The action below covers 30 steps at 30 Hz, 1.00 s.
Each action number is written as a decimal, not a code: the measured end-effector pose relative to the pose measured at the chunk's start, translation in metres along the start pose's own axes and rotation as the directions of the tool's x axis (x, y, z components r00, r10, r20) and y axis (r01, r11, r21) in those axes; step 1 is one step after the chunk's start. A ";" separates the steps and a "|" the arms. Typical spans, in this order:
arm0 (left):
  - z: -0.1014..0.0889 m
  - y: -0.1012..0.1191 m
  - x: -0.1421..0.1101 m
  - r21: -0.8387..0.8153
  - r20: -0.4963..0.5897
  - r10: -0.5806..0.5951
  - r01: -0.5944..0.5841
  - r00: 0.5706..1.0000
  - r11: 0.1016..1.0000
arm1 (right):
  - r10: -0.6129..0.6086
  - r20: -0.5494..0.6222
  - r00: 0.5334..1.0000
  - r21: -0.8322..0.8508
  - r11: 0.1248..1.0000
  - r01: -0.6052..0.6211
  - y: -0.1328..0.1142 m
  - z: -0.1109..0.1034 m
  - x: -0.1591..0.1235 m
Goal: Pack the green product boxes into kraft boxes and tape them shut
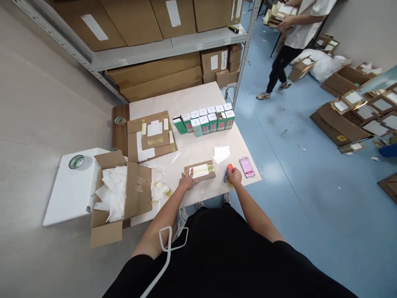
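A small flat cardboard box (211, 169) with a white label and yellowish tape lies near the table's front edge. On its left end rests my left hand (187, 181), fingers spread over the top. My right hand (235, 176) is closed around a tape dispenser (230, 169) with red and blue parts, just right of the box. Between and behind them are white paper slips (221, 154). To the right of the dispenser a pink-screened phone (247, 167) lies by the table's edge.
Rows of green-and-white small boxes (204, 124) stand at the table's back. Flattened cardboard parcels (155, 138) lie left. An open carton (132, 194) holds white paper scraps. A loaded shelf (180, 47) rises behind. A person (297, 37) carries packets at the right, near cartons on the floor.
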<state>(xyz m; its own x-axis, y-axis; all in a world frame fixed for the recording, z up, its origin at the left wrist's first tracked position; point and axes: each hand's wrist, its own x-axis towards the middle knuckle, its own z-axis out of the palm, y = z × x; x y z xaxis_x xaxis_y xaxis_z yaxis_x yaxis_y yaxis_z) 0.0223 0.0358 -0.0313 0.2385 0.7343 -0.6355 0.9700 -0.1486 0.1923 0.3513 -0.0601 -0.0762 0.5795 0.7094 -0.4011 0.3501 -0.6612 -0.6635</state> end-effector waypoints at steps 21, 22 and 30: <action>0.020 0.012 -0.028 0.036 -0.215 -0.002 0.010 0.977 0.999 | 0.131 0.166 0.977 0.012 0.991 -0.135 0.041 0.025 -0.017; 0.020 0.011 -0.029 0.019 -0.216 0.005 0.000 0.976 1.000 | 0.126 0.170 0.977 0.001 0.992 -0.128 0.040 0.021 -0.021; 0.042 0.004 -0.049 -0.096 -0.213 -0.032 0.012 0.976 0.995 | -0.225 0.202 0.953 0.180 0.965 0.190 -0.016 0.009 -0.058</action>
<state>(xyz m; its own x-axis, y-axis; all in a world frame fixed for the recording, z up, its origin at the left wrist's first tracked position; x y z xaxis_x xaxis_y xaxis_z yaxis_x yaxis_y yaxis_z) 0.0161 -0.0284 -0.0315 0.1916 0.8632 -0.4672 0.9638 -0.0754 0.2559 0.3049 -0.0883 -0.0480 0.3249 0.8744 -0.3604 0.3154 -0.4594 -0.8303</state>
